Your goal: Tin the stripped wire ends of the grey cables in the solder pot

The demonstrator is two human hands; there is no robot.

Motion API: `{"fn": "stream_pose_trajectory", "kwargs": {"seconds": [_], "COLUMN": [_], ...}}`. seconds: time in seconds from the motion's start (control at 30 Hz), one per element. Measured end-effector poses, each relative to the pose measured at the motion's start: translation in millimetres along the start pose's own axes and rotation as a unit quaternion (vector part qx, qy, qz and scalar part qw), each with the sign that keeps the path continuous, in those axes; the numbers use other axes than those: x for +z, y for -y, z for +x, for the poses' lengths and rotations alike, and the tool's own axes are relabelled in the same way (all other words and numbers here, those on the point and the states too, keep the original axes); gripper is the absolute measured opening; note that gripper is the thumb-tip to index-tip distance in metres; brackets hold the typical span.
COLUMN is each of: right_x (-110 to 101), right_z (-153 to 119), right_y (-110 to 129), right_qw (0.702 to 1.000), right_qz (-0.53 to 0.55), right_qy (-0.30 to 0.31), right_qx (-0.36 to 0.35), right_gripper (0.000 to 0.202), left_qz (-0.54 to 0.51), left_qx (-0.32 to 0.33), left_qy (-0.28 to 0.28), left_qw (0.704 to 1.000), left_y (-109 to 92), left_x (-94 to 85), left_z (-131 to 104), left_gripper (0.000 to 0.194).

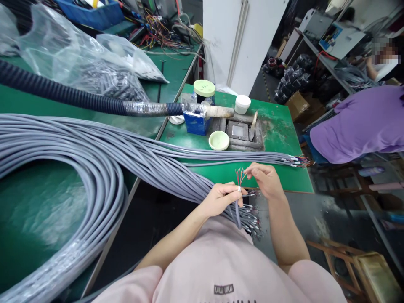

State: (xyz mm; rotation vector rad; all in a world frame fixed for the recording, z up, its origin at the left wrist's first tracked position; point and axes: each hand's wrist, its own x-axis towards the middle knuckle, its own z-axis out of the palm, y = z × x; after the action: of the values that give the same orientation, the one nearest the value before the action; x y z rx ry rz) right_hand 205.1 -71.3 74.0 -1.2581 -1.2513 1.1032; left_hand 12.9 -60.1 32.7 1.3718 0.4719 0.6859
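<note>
My left hand [225, 197] pinches the end of a grey cable [237, 214] just at a white band, with its thin coloured wires [239, 176] fanned out upward. Close on the right, the fingertips of my right hand [264, 179] are pinched together on one of those wires. Below my left hand hang the stripped ends of many more cables [252, 221] from the same bundle. Just beyond my hands, another group of grey cables [246, 156] lies across the green table, bare wire ends to the right.
A large cable coil [104, 181] fills the left. Behind my hands stand a solder pot [238, 129] with a scraper [253, 126], a pale green dish [219, 140], a white jar [242, 104] and a ribbed hose [94, 99]. A person in purple [360, 122] is at right.
</note>
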Motion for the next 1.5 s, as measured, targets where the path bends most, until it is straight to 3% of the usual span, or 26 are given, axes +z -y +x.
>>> {"fn": "stream_pose_trajectory", "kwargs": {"seconds": [0.17,0.3,0.4,0.47,0.6,0.63,0.83,1.07,1.27,1.5], "right_x": [-9,1,8,6,-14,-19,-24,-2,6,0], "right_z": [4,2,4,8,16,15,-5,-8,1,-5], "right_y": [29,50,51,46,41,42,49,43,33,-5], "right_qw": [0.983,0.954,0.936,0.933,0.924,0.921,0.932,0.917,0.934,0.984], "right_qz": [-0.141,-0.283,-0.335,-0.345,-0.333,-0.329,-0.332,-0.362,-0.323,-0.178], "right_qy": [0.118,0.101,0.079,0.043,-0.147,-0.168,-0.024,-0.033,-0.043,-0.002], "right_qx": [0.011,-0.017,-0.072,-0.093,-0.117,-0.122,-0.146,-0.165,-0.144,0.009], "right_gripper": [0.030,0.014,0.020,0.021,0.020,0.019,0.016,0.007,0.017,0.018], "left_qz": [0.052,0.094,0.114,0.118,0.091,0.076,0.003,-0.023,-0.020,-0.109], "left_qx": [0.015,0.017,0.016,0.014,-0.005,-0.010,-0.036,-0.044,-0.042,-0.061], "left_qy": [0.020,0.018,0.013,0.006,0.000,-0.008,-0.086,-0.093,-0.077,-0.130], "left_qw": [0.998,0.995,0.993,0.993,0.996,0.997,0.996,0.994,0.996,0.984], "left_y": [-1,-3,-4,-4,-1,0,8,13,8,5], "left_x": [2.1,6.1,9.7,12.2,14.9,14.6,8.6,8.8,8.4,2.3], "left_z": [0,1,1,1,0,0,3,4,4,8], "left_gripper": [0.039,0.040,0.042,0.043,0.040,0.039,0.035,0.034,0.035,0.032]}}
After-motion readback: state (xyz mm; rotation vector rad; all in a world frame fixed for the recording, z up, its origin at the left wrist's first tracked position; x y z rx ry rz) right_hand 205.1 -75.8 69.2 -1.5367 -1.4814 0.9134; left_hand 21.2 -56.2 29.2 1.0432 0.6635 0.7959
